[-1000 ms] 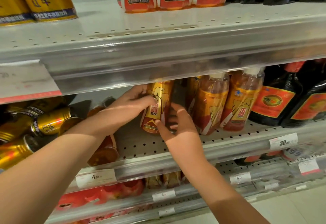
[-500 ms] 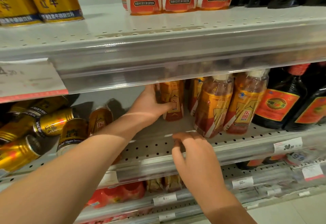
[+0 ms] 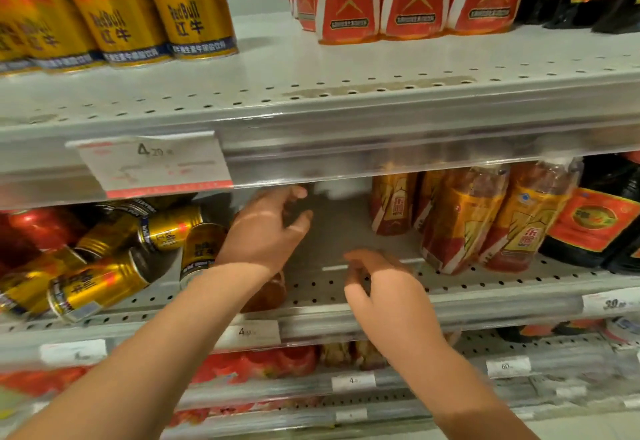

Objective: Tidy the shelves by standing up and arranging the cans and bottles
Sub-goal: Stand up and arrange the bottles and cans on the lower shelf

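Gold cans (image 3: 97, 280) lie toppled in a heap at L end of mid shelf (image 3: 485, 287). One bottle (image 3: 268, 296) lies on its side near the front edge, under L wrist. Orange bottles (image 3: 460, 221) stand at R, leaning. Open gap btwn the groups. L hand (image 3: 266, 231) hovers in the gap, fingers loosely curled, gripping nothing. R hand (image 3: 388, 287) is at the front lip, fingers relaxed, holding nothing.

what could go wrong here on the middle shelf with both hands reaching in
The gold cans lie piled on their sides at the front of the shelf; a nudge from the left hand may roll one off. The leaning bottles near the right hand could topple if bumped.
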The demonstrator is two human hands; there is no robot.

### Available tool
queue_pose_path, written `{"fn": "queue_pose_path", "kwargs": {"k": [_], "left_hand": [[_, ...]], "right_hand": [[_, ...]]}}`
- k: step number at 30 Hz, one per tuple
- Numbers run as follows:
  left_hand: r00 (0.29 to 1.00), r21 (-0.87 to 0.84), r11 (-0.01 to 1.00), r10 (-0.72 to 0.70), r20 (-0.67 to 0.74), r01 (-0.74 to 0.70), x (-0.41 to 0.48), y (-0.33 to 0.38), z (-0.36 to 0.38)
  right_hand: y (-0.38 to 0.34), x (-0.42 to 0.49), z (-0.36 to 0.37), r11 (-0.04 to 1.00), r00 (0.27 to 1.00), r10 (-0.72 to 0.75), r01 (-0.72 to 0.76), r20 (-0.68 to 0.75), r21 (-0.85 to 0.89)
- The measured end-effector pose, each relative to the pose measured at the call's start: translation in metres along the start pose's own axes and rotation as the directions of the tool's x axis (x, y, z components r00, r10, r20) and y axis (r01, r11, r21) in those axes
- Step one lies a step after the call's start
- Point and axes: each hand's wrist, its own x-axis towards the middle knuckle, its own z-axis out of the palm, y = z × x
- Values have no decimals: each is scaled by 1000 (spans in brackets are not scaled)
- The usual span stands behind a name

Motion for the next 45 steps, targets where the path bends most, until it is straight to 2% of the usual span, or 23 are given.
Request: {"fn": "queue_pose_path", "kwargs": {"k": [3,6,9,12,15,18,25,29,33,36,38,40,42,43,45], "left_hand": [[996,178,981,-75,-47,82,-12,-34,-33],[982,301,935,-186,-43,190,-19,-64,-60],[957,345,896,-289,-24,279,-25,-87,-70],[932,309,892,-361,42,331,-30,-101,-71],[941,250,917,-333,59,309,-33,-108,-71],[950,295,913,-309,52,281,-32,-107,-75],[997,435,897,-74,-21,76,-23,-97,-80],[998,500,865,-67,17,50,-14,-92,-79],[995,501,862,-97,8,80,-12,-84,-77],[997,394,916,-74,-8,71,-15,-67,-71],[999,239,970,-49,21,42,-16,-49,-61],[991,13,999,-49,124,48,-15,-33,-48],[968,-292,947,-65,242,137,-14,-19,-36],[960,-382,910,-54,275,160,-14,-15,-28],[960,-421,898,-3,279,125,-13,-9,-13]], "right_hand": [[-27,5,14,993,998,22,-29,59,112],[-54,18,31,972,976,127,-158,178,173],[-74,40,48,939,914,268,-318,306,130],[-89,54,58,914,869,330,-392,368,106],[-100,58,59,914,837,354,-405,418,37],[-105,62,59,915,825,350,-403,444,28],[-96,50,64,838,859,339,-461,384,291],[-84,43,60,769,912,263,-396,316,503],[-66,40,48,749,945,221,-322,240,578],[-52,35,38,769,967,190,-255,171,586],[-41,33,34,772,979,151,-202,134,603],[-30,33,28,784,988,117,-153,100,601],[-18,32,21,806,993,96,-116,66,580],[-11,32,17,820,995,90,-103,51,564],[2,30,8,849,996,83,-85,26,522]]}}
